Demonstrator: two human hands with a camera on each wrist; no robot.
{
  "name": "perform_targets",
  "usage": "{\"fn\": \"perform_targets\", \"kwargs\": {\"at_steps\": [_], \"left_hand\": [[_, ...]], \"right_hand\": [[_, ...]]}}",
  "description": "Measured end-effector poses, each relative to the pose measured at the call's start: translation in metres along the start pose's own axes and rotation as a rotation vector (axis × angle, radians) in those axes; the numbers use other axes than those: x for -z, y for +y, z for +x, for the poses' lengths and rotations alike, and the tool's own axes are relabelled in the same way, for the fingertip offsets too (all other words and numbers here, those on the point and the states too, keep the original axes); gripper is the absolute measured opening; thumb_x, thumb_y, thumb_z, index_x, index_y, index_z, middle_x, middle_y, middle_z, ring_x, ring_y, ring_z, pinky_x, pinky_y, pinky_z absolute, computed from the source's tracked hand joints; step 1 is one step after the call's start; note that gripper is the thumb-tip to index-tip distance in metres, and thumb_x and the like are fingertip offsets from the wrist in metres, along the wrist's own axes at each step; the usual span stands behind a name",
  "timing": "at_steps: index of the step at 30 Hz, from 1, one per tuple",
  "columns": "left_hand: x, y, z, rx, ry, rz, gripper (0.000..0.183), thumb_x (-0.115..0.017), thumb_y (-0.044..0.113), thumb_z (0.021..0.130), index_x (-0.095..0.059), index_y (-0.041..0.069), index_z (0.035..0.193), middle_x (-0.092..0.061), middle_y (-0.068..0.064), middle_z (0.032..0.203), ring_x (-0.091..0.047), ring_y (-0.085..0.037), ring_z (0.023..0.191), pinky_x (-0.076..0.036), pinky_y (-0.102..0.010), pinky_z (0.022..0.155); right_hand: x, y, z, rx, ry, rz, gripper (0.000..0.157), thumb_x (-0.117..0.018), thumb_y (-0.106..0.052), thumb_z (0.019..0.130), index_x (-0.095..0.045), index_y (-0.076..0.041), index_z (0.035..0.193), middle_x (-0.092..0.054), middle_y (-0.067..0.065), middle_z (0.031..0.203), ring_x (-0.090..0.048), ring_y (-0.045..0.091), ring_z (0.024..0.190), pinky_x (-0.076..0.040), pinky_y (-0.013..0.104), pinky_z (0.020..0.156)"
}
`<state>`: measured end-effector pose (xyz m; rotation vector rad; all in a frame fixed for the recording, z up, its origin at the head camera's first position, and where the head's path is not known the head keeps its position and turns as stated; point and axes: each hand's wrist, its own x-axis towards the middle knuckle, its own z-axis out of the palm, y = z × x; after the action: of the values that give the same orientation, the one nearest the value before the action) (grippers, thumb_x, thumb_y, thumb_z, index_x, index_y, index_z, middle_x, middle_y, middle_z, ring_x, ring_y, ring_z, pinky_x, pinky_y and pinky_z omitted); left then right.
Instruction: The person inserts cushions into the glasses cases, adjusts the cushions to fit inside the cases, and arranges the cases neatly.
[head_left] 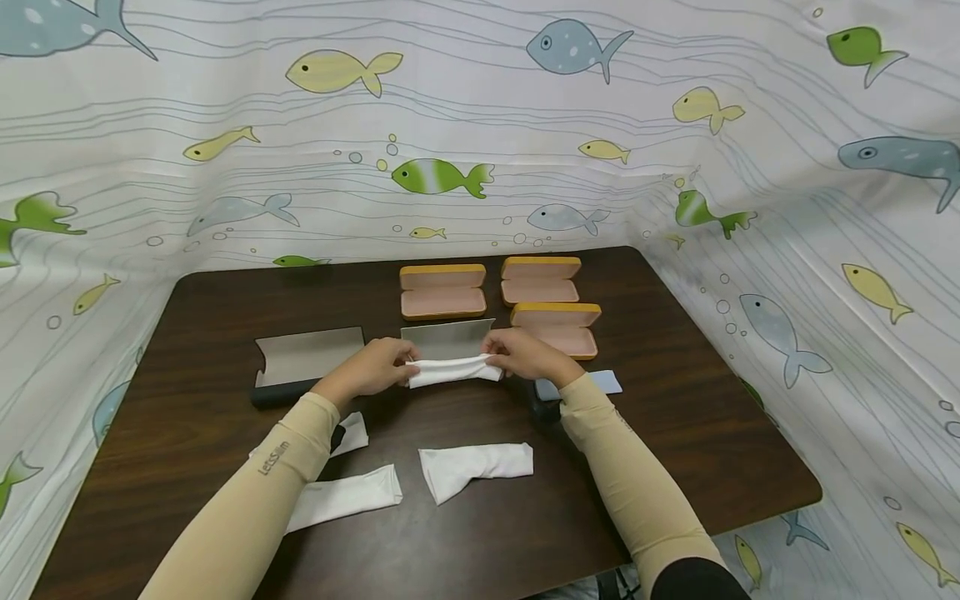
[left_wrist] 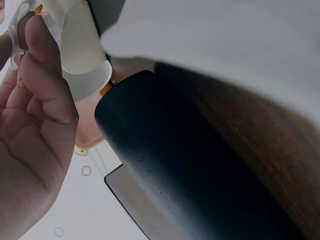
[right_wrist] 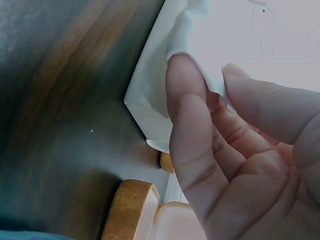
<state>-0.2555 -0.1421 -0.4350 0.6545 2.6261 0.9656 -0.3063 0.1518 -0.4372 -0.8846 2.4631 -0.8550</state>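
Note:
A folded white cloth point(head_left: 453, 371) is stretched between both hands near the middle of the table. My left hand point(head_left: 375, 365) pinches its left end, which also shows at the fingertips in the left wrist view. At the other end, my right hand point(head_left: 528, 354) holds the cloth between thumb and fingers; the right wrist view shows the white fabric point(right_wrist: 192, 35) in that pinch. Right behind the cloth stands the raised grey lid point(head_left: 447, 337) of an open glasses case, its lower part hidden. An open black glasses case point(head_left: 288, 393) with grey lining lies beside my left hand.
Three open yellow glasses cases with pink lining, one of them point(head_left: 442, 302) behind the grey lid, stand at the back. A light-blue flat thing point(head_left: 606, 382) lies under the right forearm. Nearer are several folded white cloths, one point(head_left: 480, 465) in front of the hands.

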Motion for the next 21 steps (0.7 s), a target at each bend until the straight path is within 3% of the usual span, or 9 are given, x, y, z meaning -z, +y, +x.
{"fn": "perform_targets", "kwargs": {"at_steps": [14,21], "left_hand": [[0.004,-0.002,0.006,0.017,0.051,0.060,0.015,-0.064,0.012,0.101,-0.068,0.001,0.110,-0.071,-0.007,0.087,-0.067,-0.018,0.075,-0.053,-0.045,0.078],[0.001,-0.002,0.011,0.034,0.091,0.135,0.018,-0.064,0.014,0.100,-0.069,0.001,0.112,-0.070,-0.018,0.109,-0.066,-0.035,0.102,-0.052,-0.052,0.089]], "right_hand": [[0.003,-0.001,0.011,0.018,0.043,-0.062,0.009,-0.063,-0.007,0.101,-0.064,-0.004,0.109,-0.067,0.006,0.092,-0.062,0.014,0.066,-0.054,0.027,0.063],[0.002,-0.002,0.017,0.024,0.065,-0.130,0.005,-0.064,-0.006,0.100,-0.063,-0.004,0.104,-0.066,0.006,0.088,-0.063,0.014,0.064,-0.054,0.026,0.063]]}}
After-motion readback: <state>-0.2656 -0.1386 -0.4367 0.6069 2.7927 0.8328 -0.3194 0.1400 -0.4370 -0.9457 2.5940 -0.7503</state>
